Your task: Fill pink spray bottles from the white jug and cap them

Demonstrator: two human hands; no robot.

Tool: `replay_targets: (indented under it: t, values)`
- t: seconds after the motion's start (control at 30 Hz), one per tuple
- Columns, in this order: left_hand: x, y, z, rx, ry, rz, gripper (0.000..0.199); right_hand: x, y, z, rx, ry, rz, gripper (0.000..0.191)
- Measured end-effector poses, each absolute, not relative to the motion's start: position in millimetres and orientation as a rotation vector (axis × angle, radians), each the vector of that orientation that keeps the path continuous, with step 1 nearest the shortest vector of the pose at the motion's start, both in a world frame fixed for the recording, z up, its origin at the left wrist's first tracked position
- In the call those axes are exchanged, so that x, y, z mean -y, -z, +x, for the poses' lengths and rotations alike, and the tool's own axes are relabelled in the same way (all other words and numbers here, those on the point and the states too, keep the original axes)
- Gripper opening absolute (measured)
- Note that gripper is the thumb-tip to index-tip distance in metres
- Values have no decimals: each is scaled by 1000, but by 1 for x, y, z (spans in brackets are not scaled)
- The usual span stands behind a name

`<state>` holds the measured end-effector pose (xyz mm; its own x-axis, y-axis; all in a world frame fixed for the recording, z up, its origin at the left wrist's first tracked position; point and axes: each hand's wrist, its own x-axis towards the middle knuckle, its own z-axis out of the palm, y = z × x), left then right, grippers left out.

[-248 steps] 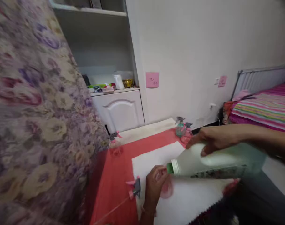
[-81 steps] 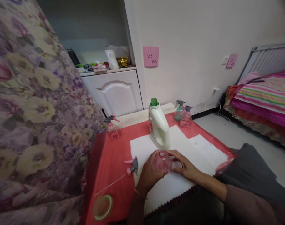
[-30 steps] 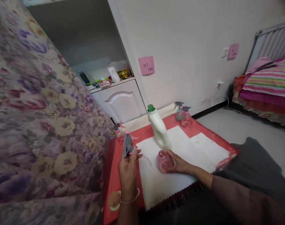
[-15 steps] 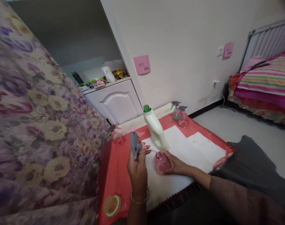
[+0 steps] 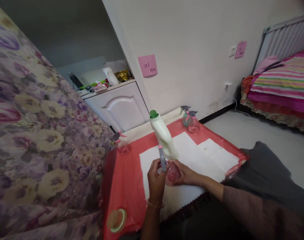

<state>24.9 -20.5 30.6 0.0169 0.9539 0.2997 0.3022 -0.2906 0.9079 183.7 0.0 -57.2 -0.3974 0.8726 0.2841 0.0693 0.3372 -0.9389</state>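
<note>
A clear pink spray bottle point(image 5: 173, 174) rests on the white cloth point(image 5: 189, 150), its body gripped from the right by my right hand point(image 5: 183, 173). At its mouth, the grey and pink spray head point(image 5: 162, 159) is closed in the fingers of my left hand point(image 5: 157, 178). Whether the head is seated on the neck is hidden by the head and fingers. Just behind stands a large pale-green jug point(image 5: 164, 136) with green showing in its mouth.
Spray bottles stand on the red table cover: one at left point(image 5: 122, 145), a pink one point(image 5: 194, 125) and a greenish one point(image 5: 186, 118) at back right. A round lid-like object point(image 5: 118, 220) lies front left. A floral curtain point(image 5: 49, 143) hangs along the left.
My left hand has moved right and brought the spray head to the mouth of the pink bottle. The tube seen between them before is out of sight. My right hand keeps its hold.
</note>
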Motion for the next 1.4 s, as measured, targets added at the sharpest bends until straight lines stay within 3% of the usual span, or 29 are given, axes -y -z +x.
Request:
replay_targets:
  t: [0.47, 0.77, 1.17, 1.27, 1.4]
  values:
    - [19, -21, 20, -1355, -1258, 1703, 16, 0, 55, 183, 1726, -1171, -833, 90]
    - [20, -15, 37, -1388, -1469, 1674, 13, -1, 58, 181, 1710, -1150, -818, 90]
    - [20, -7, 39, -1372, -1475, 1453, 18, 2, 55, 180, 1721, -1154, -860, 92]
    - [22, -9, 40, -1363, -1454, 1441, 17, 6, 40, 189, 1764, -1147, -865, 84]
    - [24, -10, 39, -1296, -1442, 1447, 21, 7, 8, 204, 1762, -1012, -917, 46]
